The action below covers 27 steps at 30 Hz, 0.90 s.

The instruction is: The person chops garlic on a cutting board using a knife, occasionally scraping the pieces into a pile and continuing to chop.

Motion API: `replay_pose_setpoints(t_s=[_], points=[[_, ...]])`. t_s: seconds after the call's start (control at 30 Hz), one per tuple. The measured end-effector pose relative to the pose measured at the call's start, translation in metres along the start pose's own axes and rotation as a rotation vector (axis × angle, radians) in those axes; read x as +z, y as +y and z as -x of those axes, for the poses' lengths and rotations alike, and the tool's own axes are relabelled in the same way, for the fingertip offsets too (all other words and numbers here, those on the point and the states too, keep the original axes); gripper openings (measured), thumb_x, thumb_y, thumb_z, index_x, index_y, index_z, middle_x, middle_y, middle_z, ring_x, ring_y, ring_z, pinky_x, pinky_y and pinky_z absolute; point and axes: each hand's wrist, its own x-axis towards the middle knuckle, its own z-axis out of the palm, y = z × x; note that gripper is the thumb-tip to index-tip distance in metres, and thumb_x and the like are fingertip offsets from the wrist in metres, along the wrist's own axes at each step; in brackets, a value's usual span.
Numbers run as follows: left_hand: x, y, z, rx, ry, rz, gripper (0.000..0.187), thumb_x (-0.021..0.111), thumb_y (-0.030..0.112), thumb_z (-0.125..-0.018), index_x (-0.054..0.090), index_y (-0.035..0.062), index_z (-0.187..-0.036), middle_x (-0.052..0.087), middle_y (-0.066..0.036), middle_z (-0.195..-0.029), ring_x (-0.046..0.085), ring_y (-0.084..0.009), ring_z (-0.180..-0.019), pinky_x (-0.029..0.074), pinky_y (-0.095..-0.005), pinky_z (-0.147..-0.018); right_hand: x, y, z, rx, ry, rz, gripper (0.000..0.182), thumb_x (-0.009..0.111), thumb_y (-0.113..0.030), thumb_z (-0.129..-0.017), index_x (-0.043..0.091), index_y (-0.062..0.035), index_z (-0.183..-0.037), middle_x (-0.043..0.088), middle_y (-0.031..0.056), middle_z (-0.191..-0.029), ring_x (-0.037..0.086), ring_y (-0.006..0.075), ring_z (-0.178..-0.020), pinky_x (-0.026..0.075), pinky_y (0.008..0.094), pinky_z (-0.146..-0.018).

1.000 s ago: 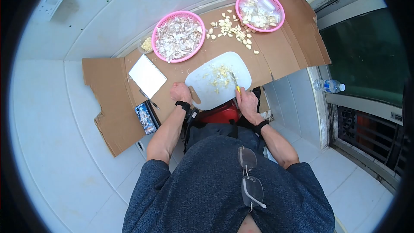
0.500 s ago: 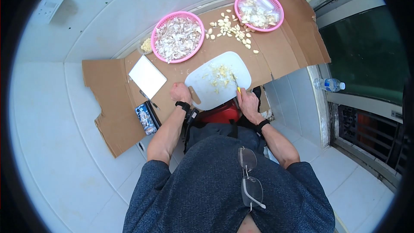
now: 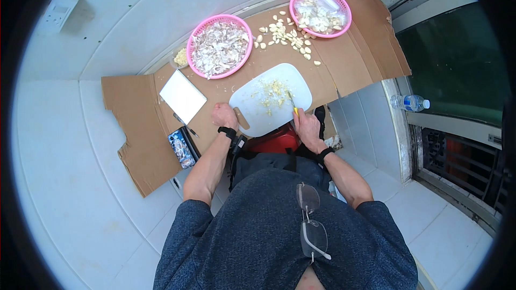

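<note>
In the head view, my right hand [image 3: 308, 130] is wrapped round the yellow handle of a small knife [image 3: 295, 109]. Its blade rests over chopped garlic [image 3: 275, 93] on a white cutting board [image 3: 252, 121]. My left hand [image 3: 223, 115] is closed in a fist on the cardboard, just beside the board's handle slot. Several peeled garlic cloves [image 3: 280, 34] lie loose behind the board. Next to them stand a pink basket [image 3: 190, 60] full of garlic skins and another pink basket [image 3: 350, 17] with garlic and plastic bags.
Cardboard [image 3: 131, 123] covers the work surface, with raised flaps at both ends. On the left are a notepad [image 3: 183, 96], a pen [image 3: 185, 125], a blue patterned case [image 3: 182, 149] and a small tub of minced garlic [image 3: 181, 57]. A water bottle [image 3: 410, 103] lies at the right.
The whole view has shifted very slightly. The knife stays in my right hand over the chopped garlic, and my left fist remains beside the board.
</note>
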Motion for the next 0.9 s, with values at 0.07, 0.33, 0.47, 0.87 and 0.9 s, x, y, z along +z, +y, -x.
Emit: replay_pose_setpoints(t_s=[0.07,0.33,0.47,0.87,0.9], points=[[-0.003,0.0,0.001,0.022,-0.035,0.005,0.031,0.058,0.026,-0.091,0.079,0.0056,-0.082,0.076,-0.023,-0.083,0.074,-0.0406,-0.073,0.058,-0.051,-0.071,0.002,0.0,0.002,0.004,0.0,-0.003,0.021,0.063,-0.025,-0.106,0.063,-0.0049,-0.1,0.064,0.0147,-0.064,0.066,0.0349,-0.06,0.051,0.048,-0.066],[-0.003,0.0,0.002,0.03,-0.034,0.005,0.032,0.057,0.026,-0.092,0.079,0.0046,-0.085,0.076,-0.024,-0.085,0.074,-0.0417,-0.075,0.058,-0.0509,-0.073,0.004,-0.009,-0.008,0.032,0.007,0.008,0.022,0.064,-0.026,-0.106,0.062,-0.0051,-0.099,0.064,0.0156,-0.063,0.066,0.0375,-0.061,0.051,0.0497,-0.065],[-0.002,-0.003,-0.003,-0.001,-0.065,0.021,0.034,0.056,0.026,-0.093,0.079,0.0027,-0.086,0.076,-0.025,-0.087,0.074,-0.0429,-0.077,0.058,-0.0521,-0.074,0.005,-0.01,-0.012,0.022,0.047,-0.019,0.022,0.064,-0.027,-0.106,0.062,-0.006,-0.098,0.063,0.0161,-0.063,0.065,0.0383,-0.06,0.051,0.0515,-0.062],[-0.004,-0.009,-0.003,0.062,-0.154,-0.016,0.037,0.053,0.027,-0.096,0.078,0.0008,-0.091,0.075,-0.027,-0.091,0.074,-0.0468,-0.081,0.058,-0.0541,-0.074,-0.004,-0.002,-0.004,-0.017,0.071,-0.002,0.023,0.066,-0.026,-0.105,0.063,-0.005,-0.095,0.063,0.0157,-0.063,0.065,0.0355,-0.061,0.05,0.0467,-0.065],[-0.004,-0.011,-0.004,0.06,-0.157,-0.019,0.037,0.053,0.027,-0.096,0.078,0.0008,-0.091,0.075,-0.027,-0.091,0.074,-0.0468,-0.081,0.058,-0.0541,-0.074,-0.006,-0.003,-0.005,-0.029,0.086,-0.008,0.023,0.067,-0.025,-0.104,0.063,-0.0048,-0.095,0.063,0.0156,-0.063,0.065,0.0352,-0.061,0.05,0.0463,-0.065]])
